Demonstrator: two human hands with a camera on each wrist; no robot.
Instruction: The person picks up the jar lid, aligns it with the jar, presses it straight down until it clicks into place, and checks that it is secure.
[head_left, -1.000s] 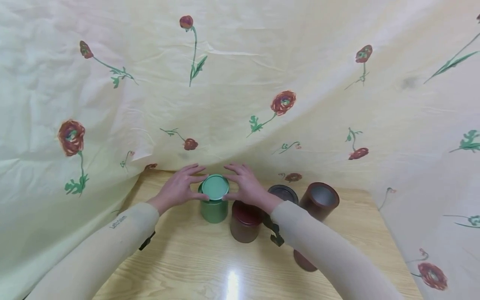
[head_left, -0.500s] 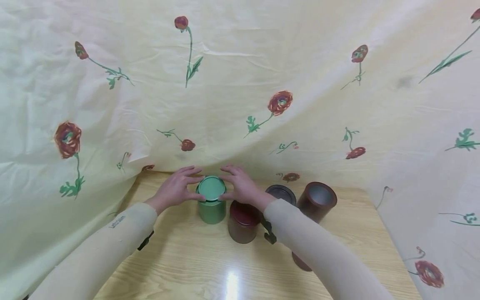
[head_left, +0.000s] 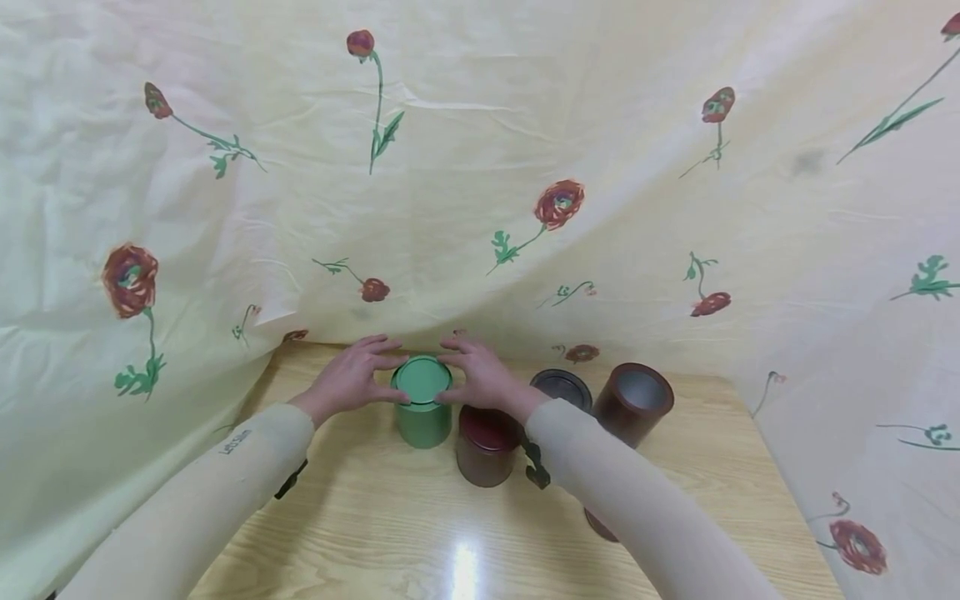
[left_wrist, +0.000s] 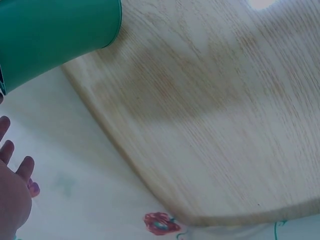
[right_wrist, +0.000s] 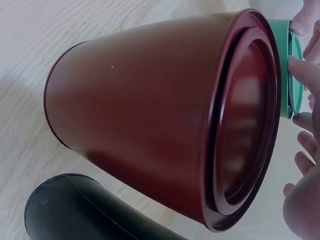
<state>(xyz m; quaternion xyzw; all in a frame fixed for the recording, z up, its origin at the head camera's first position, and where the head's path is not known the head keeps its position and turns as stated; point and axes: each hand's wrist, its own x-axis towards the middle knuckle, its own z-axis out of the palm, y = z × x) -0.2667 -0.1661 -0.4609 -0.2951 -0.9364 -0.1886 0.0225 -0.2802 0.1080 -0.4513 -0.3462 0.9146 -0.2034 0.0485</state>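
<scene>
A green tin point(head_left: 424, 427) stands near the back of the table, its green lid point(head_left: 423, 382) over the mouth. My left hand point(head_left: 358, 377) holds the lid's left edge between thumb and index finger. Opposite it, my right hand point(head_left: 482, 375) holds the right edge the same way, other fingers spread behind. In the right wrist view, fingertips lie on the rim of the lid point(right_wrist: 297, 82), which sits slightly tilted with a thin gap to the tin. The left wrist view shows the tin's side point(left_wrist: 55, 37) and part of the left hand point(left_wrist: 14, 192).
A lidded dark red tin point(head_left: 487, 458) stands just right of the green one, below my right wrist. Behind that forearm are a tin with a black lid point(head_left: 561, 387) and a lidless brown tin point(head_left: 628, 412). Another reddish-brown round thing point(head_left: 597, 525) is mostly hidden. Flowered cloth point(head_left: 450, 208) hangs behind.
Both hands have lowered the green lid, from tilted above the tin's mouth down onto its rim. The other tins have stayed in place; the head view has shifted slightly.
</scene>
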